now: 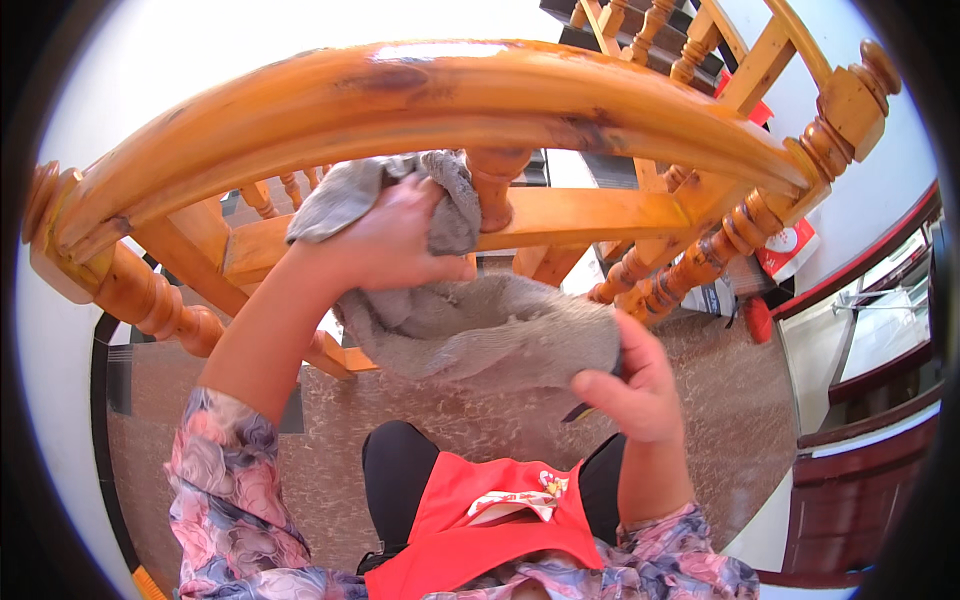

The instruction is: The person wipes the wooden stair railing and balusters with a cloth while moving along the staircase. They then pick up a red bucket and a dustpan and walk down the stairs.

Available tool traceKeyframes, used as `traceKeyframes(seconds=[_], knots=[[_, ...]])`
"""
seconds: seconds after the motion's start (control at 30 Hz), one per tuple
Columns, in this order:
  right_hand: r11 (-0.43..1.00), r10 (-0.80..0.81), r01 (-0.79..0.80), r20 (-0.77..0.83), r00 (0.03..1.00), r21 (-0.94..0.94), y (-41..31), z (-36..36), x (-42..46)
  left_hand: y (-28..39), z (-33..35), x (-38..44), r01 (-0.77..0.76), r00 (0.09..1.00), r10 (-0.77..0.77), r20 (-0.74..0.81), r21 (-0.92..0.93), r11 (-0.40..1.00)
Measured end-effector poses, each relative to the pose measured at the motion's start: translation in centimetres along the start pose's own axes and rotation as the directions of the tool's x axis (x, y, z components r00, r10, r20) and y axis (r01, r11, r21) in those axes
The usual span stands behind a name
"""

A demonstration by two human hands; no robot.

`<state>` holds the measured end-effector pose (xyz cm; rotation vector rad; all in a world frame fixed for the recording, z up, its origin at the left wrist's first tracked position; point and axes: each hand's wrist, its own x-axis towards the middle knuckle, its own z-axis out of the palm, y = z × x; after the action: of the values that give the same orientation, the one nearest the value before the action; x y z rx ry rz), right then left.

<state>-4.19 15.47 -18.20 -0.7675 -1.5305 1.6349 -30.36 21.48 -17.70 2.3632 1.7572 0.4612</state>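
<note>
A grey cloth [480,341] hangs in folds between my two hands, just under the wooden handrail [450,97]. Below the rail, my left hand [397,240] grips one end of the cloth, which bunches up against a turned baluster [495,184]. That hand is slightly blurred, and its fingertips are hidden in the fabric. At the other end, my right hand [637,375] pinches the cloth between thumb and fingers. A dark strip [577,412] dangles beneath its thumb.
Newel posts [847,120] end the railing, and a lower wooden crossbar [592,214] runs beneath the handrail. More balusters and stairs lie beyond. Red and white bags [791,247] rest by the right wall. A red apron [480,517] covers my lap above the brown floor [712,442].
</note>
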Motion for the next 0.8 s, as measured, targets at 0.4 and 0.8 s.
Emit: traceKeyframes(seconds=[0.4,0.8], knots=[[0.932,-0.117,0.25,0.434,0.893,-0.263,3.8,3.3,1.3,-4.8,-0.9,-4.5,-0.021,0.924,0.165,-0.344,0.387,0.922],[0.999,-0.014,-0.001,0.362,0.932,0.041,3.5,-1.7,-0.7,-1.5,1.5,-7.8,0.383,0.905,-0.268,-0.332,0.357,0.852]])
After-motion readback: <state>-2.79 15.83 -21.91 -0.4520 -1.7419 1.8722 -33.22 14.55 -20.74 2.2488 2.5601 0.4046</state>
